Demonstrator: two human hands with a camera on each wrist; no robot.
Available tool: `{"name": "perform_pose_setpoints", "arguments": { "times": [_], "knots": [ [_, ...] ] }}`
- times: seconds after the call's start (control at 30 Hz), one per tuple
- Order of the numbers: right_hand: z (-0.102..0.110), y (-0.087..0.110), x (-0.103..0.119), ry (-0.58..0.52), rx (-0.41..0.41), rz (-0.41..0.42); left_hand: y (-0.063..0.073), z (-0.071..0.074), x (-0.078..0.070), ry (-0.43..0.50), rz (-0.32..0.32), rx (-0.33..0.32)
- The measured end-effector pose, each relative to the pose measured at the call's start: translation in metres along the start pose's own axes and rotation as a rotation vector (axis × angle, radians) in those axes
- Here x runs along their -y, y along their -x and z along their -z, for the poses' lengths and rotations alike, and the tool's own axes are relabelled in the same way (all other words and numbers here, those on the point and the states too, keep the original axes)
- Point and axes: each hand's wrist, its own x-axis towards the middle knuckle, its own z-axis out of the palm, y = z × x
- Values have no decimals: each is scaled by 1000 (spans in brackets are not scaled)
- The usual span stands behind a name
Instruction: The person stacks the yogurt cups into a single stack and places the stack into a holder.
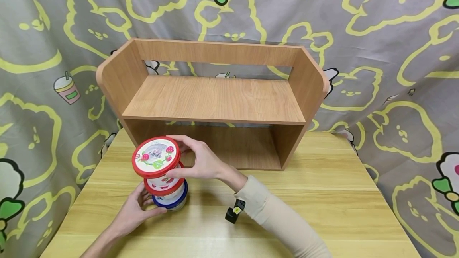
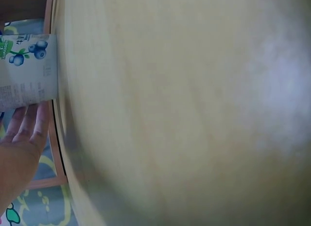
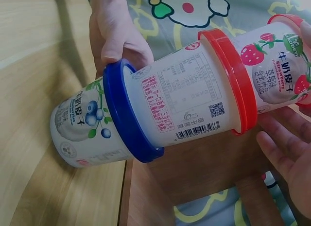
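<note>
Three printed yogurt-style tubs stand stacked on the table. The bottom blueberry tub has a blue lid. On it sits the middle tub, white with a barcode and a red lid. The top strawberry tub also has a red lid and leans slightly left in the head view. My left hand holds the bottom tub, its thumb by the blue lid. My right hand grips the top tub from the right between thumb and fingers; some fingertips are hidden behind it.
Behind the stack stands a two-tier wooden shelf on the wood-grain table. A patterned grey curtain hangs behind and at both sides. A small black device is strapped at my right sleeve cuff.
</note>
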Motion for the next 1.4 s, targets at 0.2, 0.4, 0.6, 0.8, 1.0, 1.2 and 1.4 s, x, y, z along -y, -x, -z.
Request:
{"name": "perform_pose_setpoints", "arguments": {
  "times": [0.2, 0.4, 0.6, 0.8, 1.0, 1.2, 1.4],
  "knots": [
    [1, 4, -1, -16, -12, 15, 0, 1, 1, 0, -1, -1],
    [3, 12, -5, -21, -39, 28, 0, 0, 3, 13, -27, -7],
    [6, 25, -9, -13, -72, 34, 1, 0, 2, 21, -40, -4],
    [13, 44, -12, -5, -125, 49, 1, -1, 0, 22, -60, -10],
    [25, 65, -13, 4, -203, 84, 2, -1, 2, 23, -60, -11],
    [40, 86, -16, 3, -284, 90, 3, -2, 2, 30, -60, -2],
    [50, 110, -17, -12, -358, 97, 4, -4, 3, 54, -69, 2]
  ]
}}
